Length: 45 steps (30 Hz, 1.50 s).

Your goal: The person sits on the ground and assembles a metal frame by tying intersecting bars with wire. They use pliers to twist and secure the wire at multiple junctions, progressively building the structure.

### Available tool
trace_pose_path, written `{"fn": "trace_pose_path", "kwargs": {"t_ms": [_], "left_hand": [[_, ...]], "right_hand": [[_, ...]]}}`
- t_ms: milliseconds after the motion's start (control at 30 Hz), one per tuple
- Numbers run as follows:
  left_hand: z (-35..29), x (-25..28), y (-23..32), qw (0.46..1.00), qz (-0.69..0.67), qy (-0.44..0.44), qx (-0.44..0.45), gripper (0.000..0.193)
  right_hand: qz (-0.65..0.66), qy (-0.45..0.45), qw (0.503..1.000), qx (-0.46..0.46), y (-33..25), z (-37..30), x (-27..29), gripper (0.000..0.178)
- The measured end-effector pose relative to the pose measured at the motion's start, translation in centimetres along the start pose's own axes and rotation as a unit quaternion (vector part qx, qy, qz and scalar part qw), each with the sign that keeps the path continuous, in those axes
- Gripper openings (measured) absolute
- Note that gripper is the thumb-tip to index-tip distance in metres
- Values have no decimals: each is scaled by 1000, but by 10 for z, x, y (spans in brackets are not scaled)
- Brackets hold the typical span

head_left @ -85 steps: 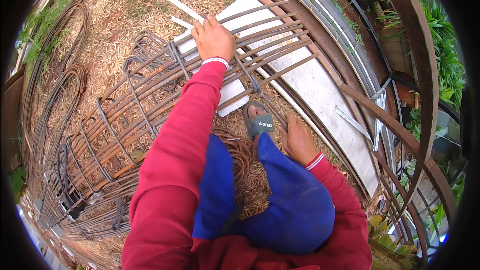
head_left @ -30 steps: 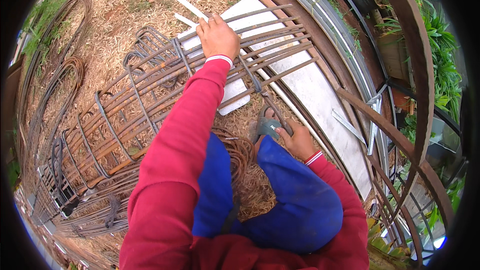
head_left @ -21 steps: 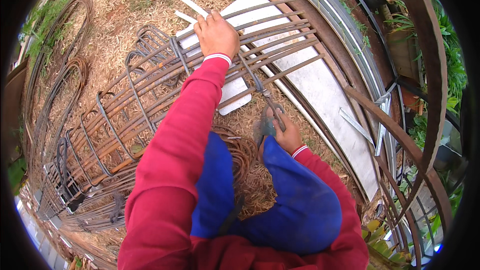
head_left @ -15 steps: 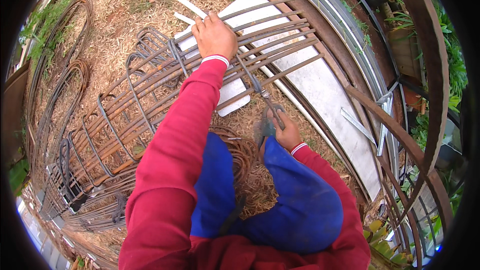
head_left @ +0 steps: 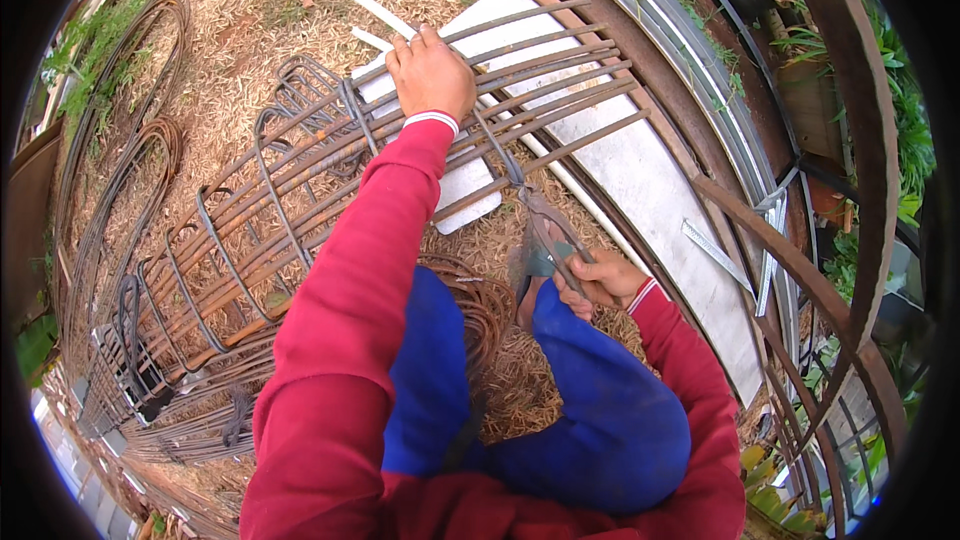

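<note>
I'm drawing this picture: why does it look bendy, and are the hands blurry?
Head view: the fisheye lens probably makes the brown beam bow near the rim; head view: corners fade to black; head view: the left hand and right hand look fairly clear.

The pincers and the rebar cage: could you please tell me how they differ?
The pincers are far smaller than the rebar cage. The pincers have two handles; the rebar cage has many long, roughly parallel bars crossed by bent pieces. Both look like metal.

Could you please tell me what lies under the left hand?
Steel bars run beneath the left hand, with a white panel showing below their ends; whatever the hand covers cannot be seen.
</note>
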<state>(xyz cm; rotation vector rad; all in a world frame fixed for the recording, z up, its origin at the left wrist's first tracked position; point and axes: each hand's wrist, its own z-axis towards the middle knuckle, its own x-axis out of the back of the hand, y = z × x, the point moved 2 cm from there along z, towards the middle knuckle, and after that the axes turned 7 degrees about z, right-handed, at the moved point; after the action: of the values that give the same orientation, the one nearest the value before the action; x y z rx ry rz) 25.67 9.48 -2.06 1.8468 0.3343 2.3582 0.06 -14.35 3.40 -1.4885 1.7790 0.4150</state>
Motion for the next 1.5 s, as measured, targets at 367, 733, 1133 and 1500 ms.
{"fn": "trace_pose_path", "kwargs": {"t_ms": [367,733,1133,1500], "left_hand": [[1,-6,-1,1000,-6,9,9,46],[1,-5,0,1000,-13,16,5,45],[-1,-2,1,999,-22,23,6,45],[0,-3,1,1000,-16,7,8,46]], "right_hand": [[-481,263,816,181,-1,-9,-32,62],[-791,450,370,187,13,-15,-44,85],[-710,423,500,260,29,26,30,60],[-731,445,435,281,30,12,-11,28]]}}
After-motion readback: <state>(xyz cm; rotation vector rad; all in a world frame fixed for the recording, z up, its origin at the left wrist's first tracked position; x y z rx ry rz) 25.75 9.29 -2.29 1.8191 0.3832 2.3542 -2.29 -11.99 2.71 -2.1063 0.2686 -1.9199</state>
